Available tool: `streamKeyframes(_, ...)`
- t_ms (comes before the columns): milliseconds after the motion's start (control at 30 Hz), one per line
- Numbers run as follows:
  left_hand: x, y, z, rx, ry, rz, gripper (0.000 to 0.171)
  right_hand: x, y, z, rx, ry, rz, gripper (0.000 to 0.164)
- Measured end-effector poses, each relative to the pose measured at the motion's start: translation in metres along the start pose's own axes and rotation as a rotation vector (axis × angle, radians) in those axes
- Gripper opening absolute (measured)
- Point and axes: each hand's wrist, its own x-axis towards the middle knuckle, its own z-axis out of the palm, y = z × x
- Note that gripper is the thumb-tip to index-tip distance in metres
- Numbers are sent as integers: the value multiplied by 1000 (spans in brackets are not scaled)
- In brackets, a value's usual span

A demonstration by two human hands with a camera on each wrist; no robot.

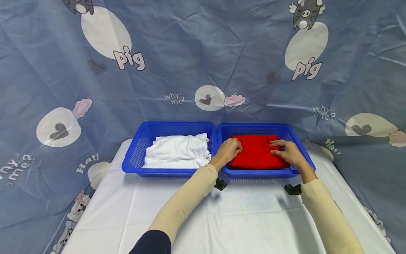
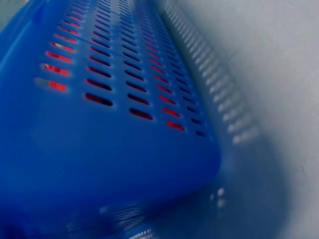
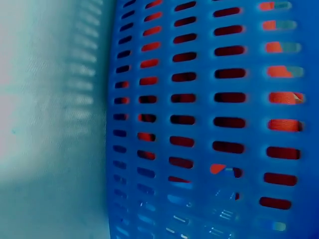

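A folded red cloth (image 1: pixel 255 155) lies in the right-hand blue basket (image 1: pixel 253 173), with creases on its top. At the cloth's left side, my left hand (image 1: pixel 227 151) touches it with bent fingers, the wrist crossing the basket's front left corner. My right hand (image 1: pixel 288 152) rests at the right side of the same cloth, its thumb and fingers apart and loosely bent. Neither hand appears in the wrist views. There, the slotted basket wall (image 2: pixel 114 139) fills the left wrist view, and red shows through the slots of the wall (image 3: pixel 202 109) in the right wrist view.
Close on the left stands a second blue basket (image 1: pixel 133 155) holding white folded cloth (image 1: pixel 177 151). Both baskets sit on a white-covered table (image 1: pixel 247 218). Behind them hangs a blue-grey printed curtain (image 1: pixel 177 70). Black wrist devices (image 1: pixel 292 189) hang in front of the right basket.
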Motion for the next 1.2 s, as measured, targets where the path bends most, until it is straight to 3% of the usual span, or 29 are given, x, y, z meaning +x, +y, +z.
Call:
streamKeyframes(233, 1, 3, 1, 62, -81, -107, 9, 4, -1, 4, -55, -71, -32, 27)
streamKeyframes(467, 2, 10, 5, 159, -171, -152, 8, 0, -1, 8, -94, -199, 53, 29)
streamKeyframes(767, -1, 18, 11, 328, -406, -199, 8, -5, -1, 16, 15, -363, 171, 35)
streamKeyframes(1000, -3, 22, 15, 458, -569, -223, 46, -8, -4, 26, 104, -416, 187, 38)
streamKeyframes(1200, -7, 28, 25, 469, -631, -218, 56, -19, 0, 29, 80, -424, 153, 38)
